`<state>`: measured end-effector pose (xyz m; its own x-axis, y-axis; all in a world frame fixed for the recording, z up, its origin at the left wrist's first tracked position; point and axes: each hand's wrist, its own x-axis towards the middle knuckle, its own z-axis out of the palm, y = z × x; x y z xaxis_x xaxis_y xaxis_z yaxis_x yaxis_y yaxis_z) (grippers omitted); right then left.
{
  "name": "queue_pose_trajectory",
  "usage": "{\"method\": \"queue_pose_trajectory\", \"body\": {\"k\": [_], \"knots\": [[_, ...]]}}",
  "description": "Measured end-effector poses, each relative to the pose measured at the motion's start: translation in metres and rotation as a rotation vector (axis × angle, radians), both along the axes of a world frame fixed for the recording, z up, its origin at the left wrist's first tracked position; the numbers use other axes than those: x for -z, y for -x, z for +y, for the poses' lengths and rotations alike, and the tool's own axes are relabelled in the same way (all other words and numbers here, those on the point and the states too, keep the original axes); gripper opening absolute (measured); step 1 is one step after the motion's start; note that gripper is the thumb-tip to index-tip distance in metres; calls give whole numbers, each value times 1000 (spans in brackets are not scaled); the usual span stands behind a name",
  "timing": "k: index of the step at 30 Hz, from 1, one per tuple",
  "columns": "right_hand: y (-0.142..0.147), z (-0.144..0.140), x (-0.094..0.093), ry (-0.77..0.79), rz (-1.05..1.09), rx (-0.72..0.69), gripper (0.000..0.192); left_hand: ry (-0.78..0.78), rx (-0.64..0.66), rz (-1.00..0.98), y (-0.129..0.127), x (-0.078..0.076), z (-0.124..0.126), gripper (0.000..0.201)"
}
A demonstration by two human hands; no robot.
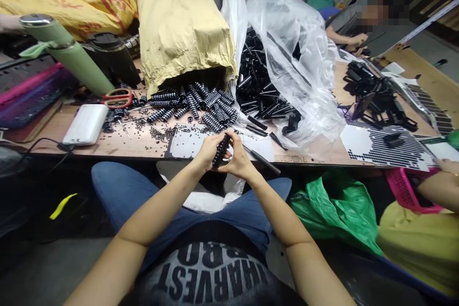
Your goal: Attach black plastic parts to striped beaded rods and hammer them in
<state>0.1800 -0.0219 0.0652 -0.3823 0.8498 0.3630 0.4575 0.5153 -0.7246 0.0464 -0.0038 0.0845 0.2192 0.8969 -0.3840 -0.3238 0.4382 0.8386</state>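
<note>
Both forearms reach out over the lap, meeting just before the table's near edge. Left hand (206, 152) and right hand (238, 160) close around one black studded piece (220, 149), fingers curled, held upright between them. Beyond, on the wooden table (118, 141), matching pieces (195, 100) spill from a yellow paper sack (181, 28); to the right, a clear plastic bag (287, 57) holds black rods. Far right, a co-worker's hand (356, 40) works.

Bright, even overhead light; glare on plastic bag (287, 33), edges bowed, perhaps slightly soft.
</note>
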Motion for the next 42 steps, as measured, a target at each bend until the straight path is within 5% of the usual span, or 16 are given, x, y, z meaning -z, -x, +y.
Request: {"method": "queue_pose_trajectory", "body": {"k": [2, 7, 10, 14, 20, 25, 28, 31, 35, 42], "knots": [[4, 1, 9, -9, -35, 49, 110, -173, -11, 171, 0, 11, -1, 39], [8, 1, 37, -45, -186, 140, 91, -836, 11, 946, 5, 57, -9, 48], [-16, 1, 41, -10, -419, 302, 72, -1039, 172, 1197, 16, 78, -9, 42], [-63, -3, 26, 160, -751, 594, 23, -1198, 331, 1412, 32, 83, -6, 39], [-62, -35, 3, 225, -484, 601, 37, -1250, 322, 1512, 39, 83, -5, 42], [-38, -54, -8, 334, -711, 544, 31, -1194, 327, 1531, 25, 86, -13, 45], [-24, -54, -22, 212, -577, 578, 39, -1165, 325, 1526, 10, 87, -22, 53], [-1, -50, -25, 141, -521, 450, 42, -1135, 337, 1529, 0, 92, -24, 63], [21, -44, -13, 274, -757, 249, 33, -1167, 336, 1479, 1, 96, -13, 57], [-21, -27, -13, 254, -714, 570, 35, -993, 380, 1345, 9, 69, -6, 35]]}}
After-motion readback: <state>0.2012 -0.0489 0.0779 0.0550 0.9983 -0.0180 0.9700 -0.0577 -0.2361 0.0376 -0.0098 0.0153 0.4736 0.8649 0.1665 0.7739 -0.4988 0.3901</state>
